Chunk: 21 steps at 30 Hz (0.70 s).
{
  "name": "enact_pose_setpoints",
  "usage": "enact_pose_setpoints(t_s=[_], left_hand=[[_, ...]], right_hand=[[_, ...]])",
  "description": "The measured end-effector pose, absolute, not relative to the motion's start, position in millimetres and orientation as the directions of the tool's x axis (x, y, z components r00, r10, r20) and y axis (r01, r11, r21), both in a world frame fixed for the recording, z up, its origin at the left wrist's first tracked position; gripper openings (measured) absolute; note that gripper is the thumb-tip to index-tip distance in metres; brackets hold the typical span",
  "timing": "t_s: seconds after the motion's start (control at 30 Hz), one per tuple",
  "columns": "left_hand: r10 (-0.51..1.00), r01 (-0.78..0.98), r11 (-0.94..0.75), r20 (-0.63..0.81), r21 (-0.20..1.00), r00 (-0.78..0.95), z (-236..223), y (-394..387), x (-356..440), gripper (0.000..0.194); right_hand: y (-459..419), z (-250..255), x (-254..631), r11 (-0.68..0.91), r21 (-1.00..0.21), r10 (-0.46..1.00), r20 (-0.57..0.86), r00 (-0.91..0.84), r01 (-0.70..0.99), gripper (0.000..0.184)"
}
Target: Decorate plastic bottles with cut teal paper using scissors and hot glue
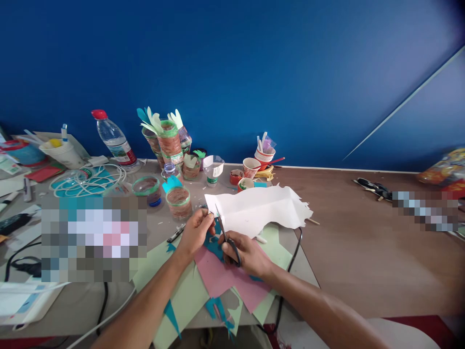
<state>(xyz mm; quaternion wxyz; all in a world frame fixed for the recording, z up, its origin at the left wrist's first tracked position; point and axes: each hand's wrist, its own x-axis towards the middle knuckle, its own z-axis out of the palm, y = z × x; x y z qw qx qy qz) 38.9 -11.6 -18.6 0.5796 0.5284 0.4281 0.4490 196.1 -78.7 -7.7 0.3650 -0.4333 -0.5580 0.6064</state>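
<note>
A large sheet of white paper [259, 208] with a wavy cut edge stretches off to the right, its left corner pinched by my left hand [196, 231]. Scissors [232, 246] with dark handles sit in my right hand [247, 252], fingers through the loops. Their blades point up and left, right at the white paper near my left fingertips; whether the blades are fully closed is hard to see. Beneath both hands lie pink paper [218, 276], pale green paper [189, 286] and blue scraps [216, 308].
Painted cut-bottle cups [178, 202] and paper cups [250, 167] stand along the blue wall. A water bottle [115, 140] leans at the left near a coiled white cable [105, 177]. A black cable [290, 264] runs over the table edge beside my right forearm.
</note>
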Motion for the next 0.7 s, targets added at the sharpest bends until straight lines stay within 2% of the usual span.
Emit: enact_pose_setpoints(t_s=[0.13,0.33,0.7], left_hand=[[0.978,-0.056,0.062,-0.049,0.997,0.204,-19.2,-9.9,39.7,0.027],[0.969,-0.032,0.102,-0.092,0.994,0.23,-19.3,-9.7,39.9,0.026],[0.95,0.066,0.103,-0.118,0.992,0.288,-6.1,-16.3,43.4,0.022]], right_hand=[[-77.6,-2.4,196.3,-0.177,-0.984,0.915,-0.177,-0.362,0.034,0.05],[-79.1,-9.1,197.5,-0.096,-0.991,0.92,-0.123,-0.371,0.089,0.043],[-78.3,-10.2,197.0,-0.076,-0.988,0.926,-0.12,-0.358,0.135,0.037]])
